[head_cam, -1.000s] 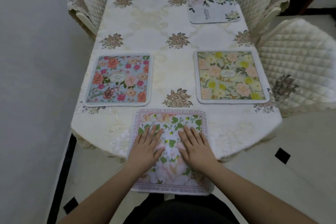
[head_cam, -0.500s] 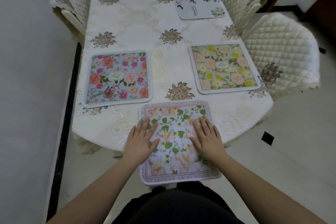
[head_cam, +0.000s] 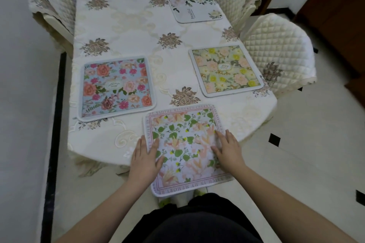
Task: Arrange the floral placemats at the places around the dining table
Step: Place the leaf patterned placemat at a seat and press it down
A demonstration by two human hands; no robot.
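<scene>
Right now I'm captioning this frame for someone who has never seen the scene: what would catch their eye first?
Four bright floral mats on a cream tablecloth. The pink-bordered placemat hangs over the near table edge, with the left hand and right hand pressing flat on it. The blue rose placemat lies at left, the yellow-flowered placemat at right, and the pale green-leaf placemat at far right.

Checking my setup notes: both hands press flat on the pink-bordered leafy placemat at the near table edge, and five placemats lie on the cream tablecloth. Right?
Not quite. The head view shows four: the pink-bordered leafy placemat under the left hand and right hand, a blue rose placemat, a yellow-flowered placemat and a white leaf-sprig placemat. The rest holds.
</scene>
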